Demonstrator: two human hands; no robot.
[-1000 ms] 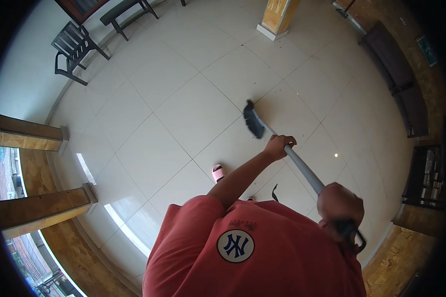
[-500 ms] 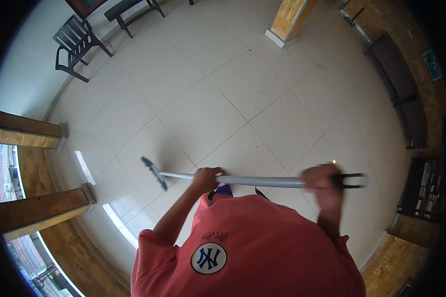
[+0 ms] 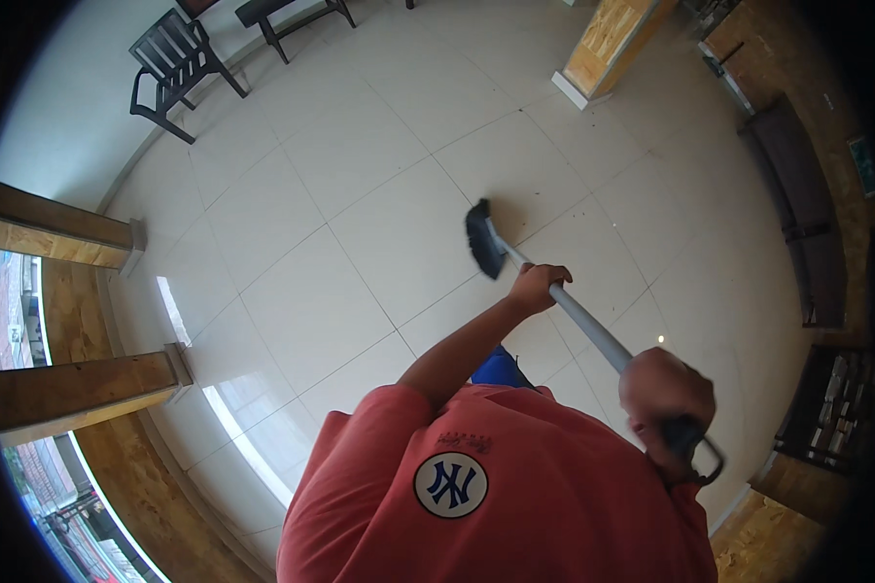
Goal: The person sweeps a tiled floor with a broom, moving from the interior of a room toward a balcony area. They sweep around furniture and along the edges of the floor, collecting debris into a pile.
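A long-handled broom reaches from beside my chest out over the tiled floor. Its grey handle slants up and left to a dark brush head, whose bristles are somewhat blurred. Lower on the handle, towards the head, my left hand is wrapped round it. My right hand, smeared by motion, closes on the upper end near the black grip with its hanging loop. Small dark specks lie scattered on the floor just right of the brush head.
Pale glossy tiles cover the floor. A dark slatted chair and a bench stand at the far left. A wooden pillar rises at the back. A dark sofa and rack line the right; wooden posts jut in at the left.
The brush head has swung from the left to the middle and farther out. My left hand moved right and forward, my right hand slightly back, so the broom now slants instead of lying crosswise.
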